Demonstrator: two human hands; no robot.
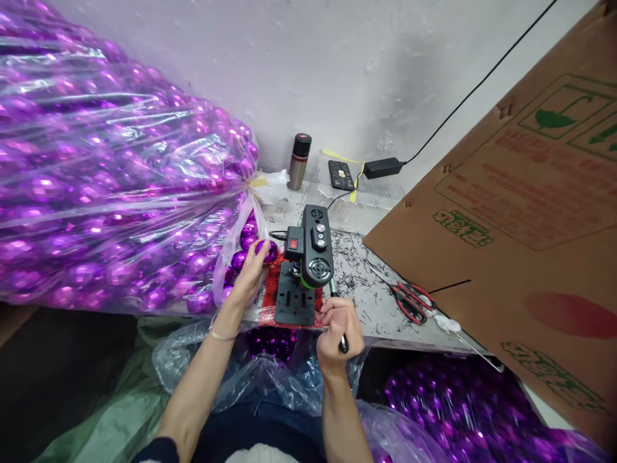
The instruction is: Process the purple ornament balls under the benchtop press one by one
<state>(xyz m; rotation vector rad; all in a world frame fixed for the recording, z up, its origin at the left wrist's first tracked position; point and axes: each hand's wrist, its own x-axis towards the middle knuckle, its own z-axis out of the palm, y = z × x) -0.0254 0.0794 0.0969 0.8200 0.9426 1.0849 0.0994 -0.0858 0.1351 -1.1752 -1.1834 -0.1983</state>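
Note:
Just left of a black machine (pixel 317 247) on a metal base plate (pixel 293 305), my left hand (pixel 250 273) has its fingers closed on a shiny purple ball (pixel 268 251). More purple balls (pixel 239 260) lie beside it in the mouth of a clear bag. My right hand (pixel 340 328) is wrapped round the black handle (pixel 344 345) of a tool, whose metal shaft rises toward the machine's lower right side. Red material (pixel 270 292) shows under the base plate.
A huge bag of purple balls (pixel 120 180) fills the left. Behind stand a bottle (pixel 299 164), a phone (pixel 340 175) and a power adapter (pixel 383 168). Red-handled scissors (pixel 409 301) lie by a large carton (pixel 520 225). Black scraps litter the table (pixel 357 312).

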